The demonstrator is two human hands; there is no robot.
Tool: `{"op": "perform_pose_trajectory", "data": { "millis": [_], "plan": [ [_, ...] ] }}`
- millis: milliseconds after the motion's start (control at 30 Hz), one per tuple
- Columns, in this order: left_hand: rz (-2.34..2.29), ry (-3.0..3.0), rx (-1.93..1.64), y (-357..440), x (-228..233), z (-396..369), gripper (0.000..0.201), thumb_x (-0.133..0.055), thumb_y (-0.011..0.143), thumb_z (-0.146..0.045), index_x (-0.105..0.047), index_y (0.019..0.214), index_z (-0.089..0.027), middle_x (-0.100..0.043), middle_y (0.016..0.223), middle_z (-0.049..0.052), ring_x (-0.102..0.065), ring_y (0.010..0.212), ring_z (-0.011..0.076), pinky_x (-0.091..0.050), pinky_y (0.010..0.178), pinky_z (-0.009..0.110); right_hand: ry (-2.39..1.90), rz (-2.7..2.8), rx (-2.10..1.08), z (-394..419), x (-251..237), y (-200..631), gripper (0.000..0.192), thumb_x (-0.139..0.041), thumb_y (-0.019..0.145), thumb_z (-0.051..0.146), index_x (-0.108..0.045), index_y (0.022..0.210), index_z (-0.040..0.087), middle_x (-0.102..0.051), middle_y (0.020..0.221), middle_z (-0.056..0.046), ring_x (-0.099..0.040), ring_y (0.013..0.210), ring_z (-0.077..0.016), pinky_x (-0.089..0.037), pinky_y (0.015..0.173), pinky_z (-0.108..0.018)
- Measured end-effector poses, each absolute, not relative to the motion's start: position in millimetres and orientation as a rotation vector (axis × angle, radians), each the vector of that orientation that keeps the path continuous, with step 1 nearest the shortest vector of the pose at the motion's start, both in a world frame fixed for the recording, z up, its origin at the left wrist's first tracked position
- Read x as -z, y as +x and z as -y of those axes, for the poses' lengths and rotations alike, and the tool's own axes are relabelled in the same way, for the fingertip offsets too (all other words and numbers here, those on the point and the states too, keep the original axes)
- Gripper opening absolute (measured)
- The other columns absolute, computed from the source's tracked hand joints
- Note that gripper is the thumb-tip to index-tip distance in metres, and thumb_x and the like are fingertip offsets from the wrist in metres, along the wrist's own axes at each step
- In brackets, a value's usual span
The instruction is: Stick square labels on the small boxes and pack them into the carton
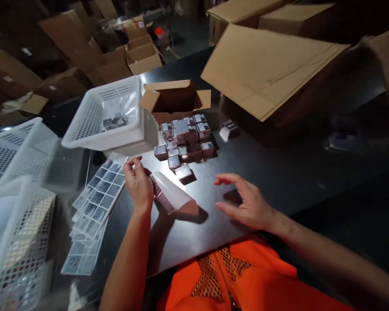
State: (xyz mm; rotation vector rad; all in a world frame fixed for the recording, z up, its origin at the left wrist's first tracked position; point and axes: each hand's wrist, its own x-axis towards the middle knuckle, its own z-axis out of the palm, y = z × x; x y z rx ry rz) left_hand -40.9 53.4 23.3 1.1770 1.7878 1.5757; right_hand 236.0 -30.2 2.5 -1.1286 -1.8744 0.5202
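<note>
My left hand point(139, 183) is closed, thumb and fingers drawn together, on a curled label sheet point(173, 194). The sheet's white back rolls over toward the right, and some print shows along its left side. My right hand point(246, 201) is held above the metal table with thumb and fingers apart and nothing between them. Beyond both hands stands a cluster of small shiny boxes point(184, 134), some stacked. The nearest small box point(183, 172) sits just past the curled sheet. More printed label sheets point(100, 194) lie overlapping left of my left hand.
A white basket point(100, 140) with small boxes in a clear bag stands behind the sheets. More white baskets point(29, 216) are at far left. An open carton point(175, 114) and a large carton point(272, 69) stand at the back. A lone small box point(229, 128) lies near the large carton.
</note>
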Motion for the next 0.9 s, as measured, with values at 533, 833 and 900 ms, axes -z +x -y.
{"op": "perform_pose_trajectory", "data": {
  "millis": [533, 833, 900],
  "plan": [
    [-1.174, 1.306, -1.047, -68, -46, -15, 0.047, -0.088, 0.066, -0.040, -0.078, 0.106, -0.018, -0.075, 0.086, 0.006, -0.069, 0.077, 0.0200, -0.054, 0.071, 0.030, -1.157, 1.748, -1.208, 6, -31, 149, 0.039, -0.082, 0.080, 0.046, -0.075, 0.111, 0.023, -0.073, 0.108, -0.006, -0.069, 0.094, -0.0223, -0.057, 0.078, -0.034],
    [-1.266, 1.392, -0.892, -63, -46, -14, 0.040, -0.086, 0.067, -0.053, -0.080, 0.085, -0.017, -0.076, 0.077, 0.008, -0.067, 0.068, 0.0209, -0.051, 0.062, 0.029, -1.117, 1.704, -1.407, -21, -35, 149, 0.038, -0.078, 0.081, 0.029, -0.072, 0.117, 0.020, -0.074, 0.075, 0.002, -0.068, 0.065, -0.0145, -0.053, 0.061, -0.026],
    [-1.265, 1.396, -0.863, -64, -42, -16, 0.042, -0.082, 0.071, -0.058, -0.079, 0.081, -0.017, -0.075, 0.075, 0.008, -0.067, 0.066, 0.0211, -0.050, 0.060, 0.029, -1.112, 1.776, -1.323, -22, -34, 149, 0.036, -0.079, 0.082, 0.031, -0.072, 0.116, 0.020, -0.075, 0.079, 0.001, -0.070, 0.070, -0.0158, -0.054, 0.064, -0.027]
  ]
}}
